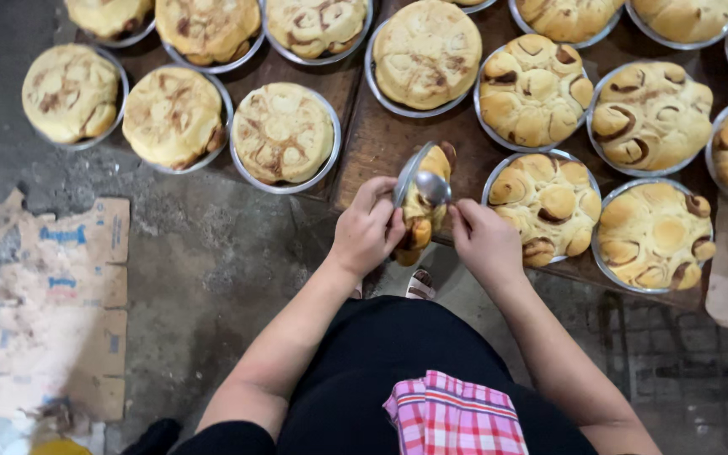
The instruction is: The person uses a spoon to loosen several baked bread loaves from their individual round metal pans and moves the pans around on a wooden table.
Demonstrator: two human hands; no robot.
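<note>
A round metal pan (408, 173) holding a browned swirl bun loaf (425, 211) is gripped on edge by the closed left hand (368, 229), just off the wooden table's (377, 139) near edge. A metal spoon (433, 189) is pinched in the right hand (486, 243) and pressed against the loaf. More panned loaves (283, 135) are spread across the table.

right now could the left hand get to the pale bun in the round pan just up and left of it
Probably not at once: the left hand holds the tilted pan. The pale bun lies close, nothing between.
</note>
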